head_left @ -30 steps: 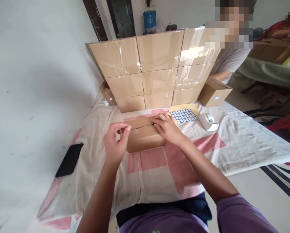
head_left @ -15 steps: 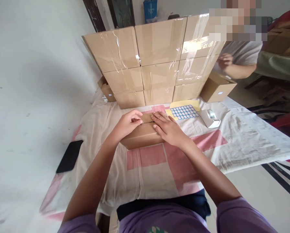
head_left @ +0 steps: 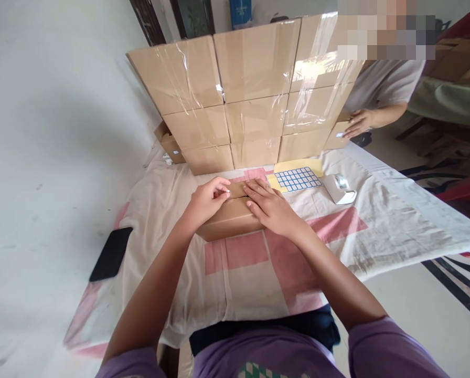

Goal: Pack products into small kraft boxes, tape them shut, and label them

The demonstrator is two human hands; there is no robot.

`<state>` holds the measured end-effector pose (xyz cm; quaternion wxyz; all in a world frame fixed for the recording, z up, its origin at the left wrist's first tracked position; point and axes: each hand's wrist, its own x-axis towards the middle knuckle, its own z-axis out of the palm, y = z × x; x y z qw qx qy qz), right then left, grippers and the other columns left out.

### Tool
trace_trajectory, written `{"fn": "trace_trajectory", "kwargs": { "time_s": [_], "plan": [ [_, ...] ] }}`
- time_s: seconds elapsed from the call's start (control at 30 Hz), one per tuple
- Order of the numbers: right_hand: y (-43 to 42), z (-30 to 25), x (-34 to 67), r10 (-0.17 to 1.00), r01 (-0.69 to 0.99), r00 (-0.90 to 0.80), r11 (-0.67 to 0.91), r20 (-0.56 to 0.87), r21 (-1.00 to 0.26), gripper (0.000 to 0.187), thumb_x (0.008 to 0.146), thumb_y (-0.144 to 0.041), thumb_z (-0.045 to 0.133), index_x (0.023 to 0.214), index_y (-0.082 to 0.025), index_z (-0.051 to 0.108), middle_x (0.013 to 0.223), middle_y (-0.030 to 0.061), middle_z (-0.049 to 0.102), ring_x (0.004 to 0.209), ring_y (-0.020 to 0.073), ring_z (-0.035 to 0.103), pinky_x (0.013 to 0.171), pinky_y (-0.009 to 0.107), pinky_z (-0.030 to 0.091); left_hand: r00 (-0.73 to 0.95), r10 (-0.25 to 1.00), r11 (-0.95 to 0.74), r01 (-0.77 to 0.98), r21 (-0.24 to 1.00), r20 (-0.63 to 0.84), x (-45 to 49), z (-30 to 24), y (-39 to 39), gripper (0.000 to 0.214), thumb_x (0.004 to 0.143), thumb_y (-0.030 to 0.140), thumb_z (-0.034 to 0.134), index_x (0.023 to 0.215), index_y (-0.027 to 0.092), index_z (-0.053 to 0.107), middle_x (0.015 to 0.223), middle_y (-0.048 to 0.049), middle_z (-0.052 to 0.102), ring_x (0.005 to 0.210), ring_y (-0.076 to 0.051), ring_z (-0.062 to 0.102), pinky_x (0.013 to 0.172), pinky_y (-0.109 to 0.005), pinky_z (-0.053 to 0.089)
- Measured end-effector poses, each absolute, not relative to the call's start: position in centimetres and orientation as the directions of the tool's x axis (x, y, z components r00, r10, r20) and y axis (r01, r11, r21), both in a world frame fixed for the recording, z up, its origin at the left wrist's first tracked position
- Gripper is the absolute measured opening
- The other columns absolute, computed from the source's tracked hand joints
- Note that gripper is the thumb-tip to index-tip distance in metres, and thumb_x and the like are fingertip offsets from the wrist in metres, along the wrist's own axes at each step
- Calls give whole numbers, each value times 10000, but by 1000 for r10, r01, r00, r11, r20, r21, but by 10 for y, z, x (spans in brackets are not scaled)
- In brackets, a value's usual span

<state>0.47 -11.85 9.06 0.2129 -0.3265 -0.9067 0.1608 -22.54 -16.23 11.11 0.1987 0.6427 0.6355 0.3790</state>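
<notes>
A closed brown cardboard box lies in front of me on the cloth-covered table. My right hand rests flat on its top flaps, fingers stretched out across the seam. At the box's left end, my left hand has thumb and forefinger pinched together. A tiny whitish bit shows at those fingertips, too small to name. Just beyond my right hand is a sheet of blue-bordered labels on yellow backing. To the right of the sheet stands a white tape dispenser.
A wall of stacked, taped cartons rises at the back. Smaller boxes stand at its left and right. A co-worker's hand touches the right one. A black phone-like slab lies by the left wall.
My hands keep nearly the same pose on the box. The co-worker's hand has come down onto the right-hand box, which has shifted left, partly behind the carton wall. My view has tilted slightly.
</notes>
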Motion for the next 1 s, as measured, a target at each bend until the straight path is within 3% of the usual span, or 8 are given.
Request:
{"fn": "trace_trajectory", "kwargs": {
  "time_s": [0.1,0.2,0.47,0.7,1.0],
  "plan": [
    [-119,90,4,670,527,-687,725,280,-443,567,1089,-448,333,1588,-210,460,1682,75,387,1602,307,259,1226,599,323,-144,942,-180,544,820,303,-229,123,-168,197,894,319,647,1081,259,652,987,-7,724,872,-162,655,795,-299,475],
    [-118,89,4,668,516,-687,725,286,-455,562,1087,-447,336,1588,-226,460,1682,74,388,1602,310,259,1223,609,320,-64,968,-183,484,856,243,-231,132,-172,245,881,357,686,1107,269,646,968,0,725,843,-156,649,775,-295,467],
    [-118,87,4,669,501,-681,722,298,-477,553,1084,-447,349,1576,-232,480,1676,70,403,1602,312,257,1225,607,324,41,994,-104,550,828,98,-227,124,-164,342,833,375,700,1149,265,629,909,-4,694,804,-172,647,789,-331,506],
    [-118,87,4,672,501,-679,718,296,-483,552,1089,-435,349,1568,-198,487,1672,77,410,1601,310,256,1232,595,320,25,995,-87,674,734,94,-226,119,-164,371,818,342,706,1178,291,631,990,0,696,767,-151,608,762,-314,502],
    [-119,89,3,670,497,-678,721,303,-483,537,1089,-422,354,1557,-208,506,1662,94,427,1589,323,280,1212,607,343,-2,992,-94,662,743,127,-221,116,-167,394,814,325,703,1197,281,622,994,9,676,782,-143,586,795,-320,489]
  ]
}}
